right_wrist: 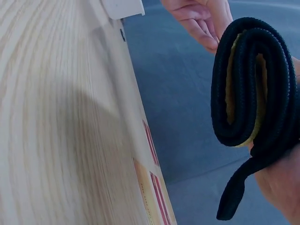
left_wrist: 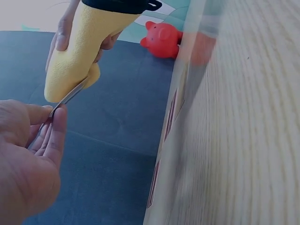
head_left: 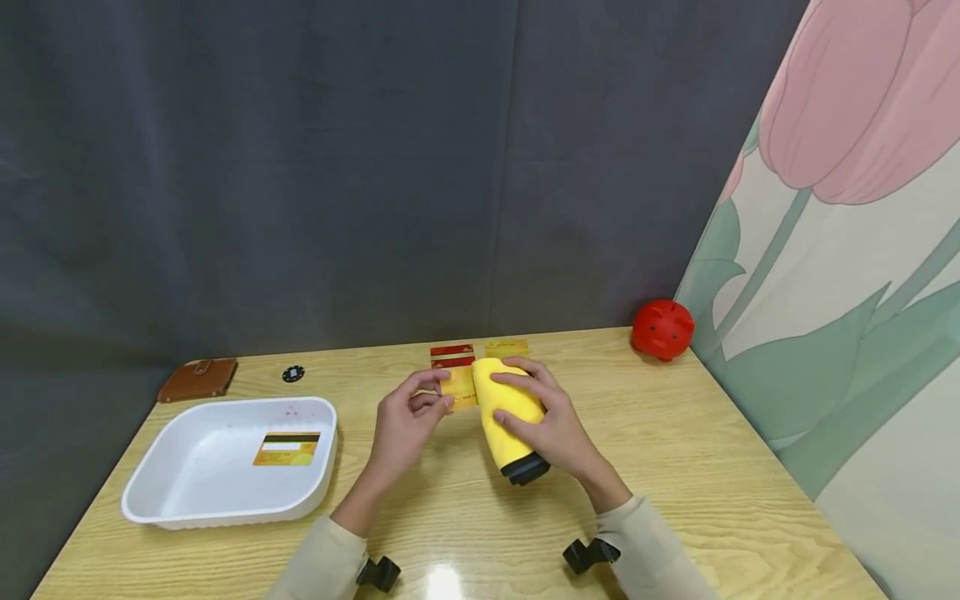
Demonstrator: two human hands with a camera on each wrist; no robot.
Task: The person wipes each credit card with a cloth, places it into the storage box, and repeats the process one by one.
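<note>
My left hand (head_left: 401,425) pinches a gold card (head_left: 456,390) by its left edge, between thumb and fingers. In my right hand (head_left: 558,421) is a folded yellow cloth (head_left: 501,417) with a black border, gripped from its right side. The cloth's upper end covers the right part of the card. In the left wrist view the card (left_wrist: 71,93) appears as a thin edge entering a fold of the cloth (left_wrist: 77,51), held up above the table. The right wrist view shows the cloth's black border (right_wrist: 246,93) folded in several layers.
Behind the hands, a red-striped card (head_left: 452,351) and another gold card (head_left: 507,347) lie on the table. At the left stands a white tray (head_left: 217,514) holding a card (head_left: 287,450). Beyond it are a brown wallet (head_left: 198,381) and a black chip (head_left: 293,373). A red piggy bank (head_left: 663,330) sits back right.
</note>
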